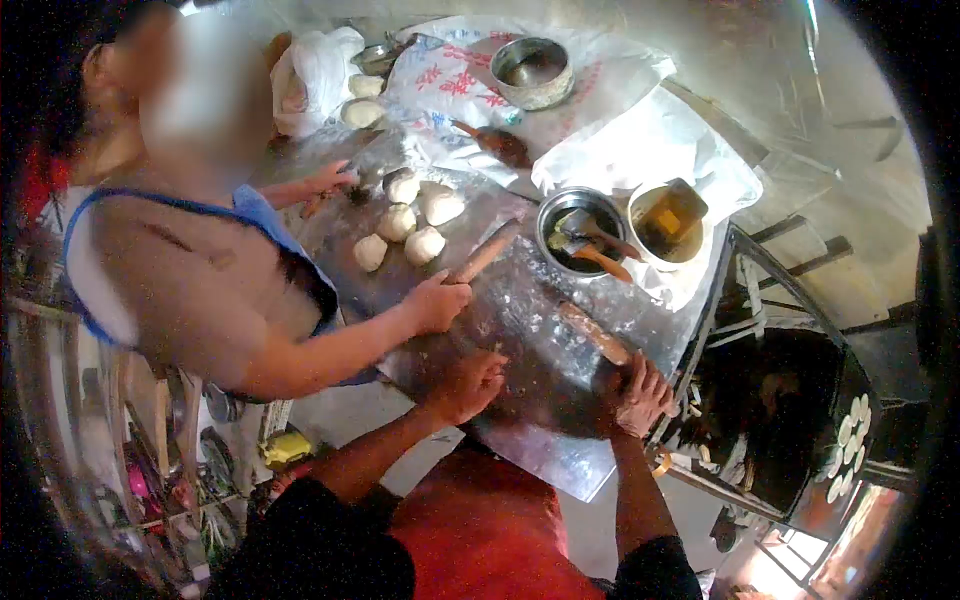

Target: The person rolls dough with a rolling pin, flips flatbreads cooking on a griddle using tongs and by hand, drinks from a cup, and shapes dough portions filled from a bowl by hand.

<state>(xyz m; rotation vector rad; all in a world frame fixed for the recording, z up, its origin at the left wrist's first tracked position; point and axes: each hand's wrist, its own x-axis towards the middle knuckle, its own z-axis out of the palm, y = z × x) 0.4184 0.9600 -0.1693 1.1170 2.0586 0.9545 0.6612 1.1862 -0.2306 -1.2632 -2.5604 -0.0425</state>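
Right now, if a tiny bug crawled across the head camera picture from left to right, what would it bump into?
Yellow item low down → leftmost dough ball of the bunch of five → camera wearer's left hand → rolling pin by their right hand → pale flat rounds.

Pale wall (740,50) behind, grey floor (345,420). Cluttered rack (160,415) left, dark metal-framed unit (812,505) right. Bright light patch (800,552) lower right.

Wooden rolling pin (592,332) (matt-looking).
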